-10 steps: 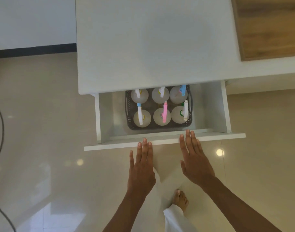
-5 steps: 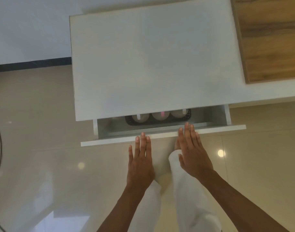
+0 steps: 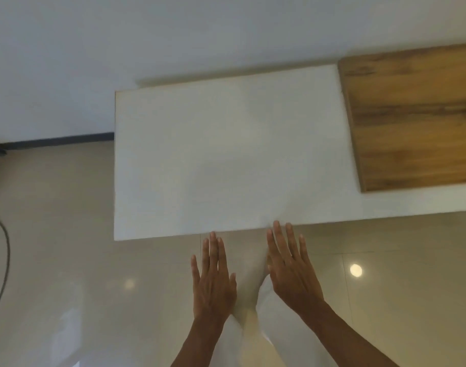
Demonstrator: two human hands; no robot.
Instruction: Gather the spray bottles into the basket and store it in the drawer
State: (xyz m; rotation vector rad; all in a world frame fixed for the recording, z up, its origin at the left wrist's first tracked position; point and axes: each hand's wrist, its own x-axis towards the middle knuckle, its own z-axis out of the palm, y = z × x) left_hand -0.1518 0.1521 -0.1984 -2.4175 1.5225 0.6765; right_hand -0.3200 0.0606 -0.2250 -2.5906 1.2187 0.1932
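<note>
Presently I see two hands flat and empty, fingers extended: left hand [image 3: 213, 282] and right hand [image 3: 291, 271], fingertips at the front edge of the white cabinet top [image 3: 226, 154]. No drawer, basket or spray bottle is visible; I judge them shut away beneath. Risk: incomplete closure or a pinched fingertip if pressure continues. Count: one cabinet, one wooden panel [image 3: 417, 117], zero bottles showing.

White cabinet top [image 3: 226, 154], brown wood-grain board [image 3: 412, 120], glossy beige floor tiles [image 3: 54, 260].
</note>
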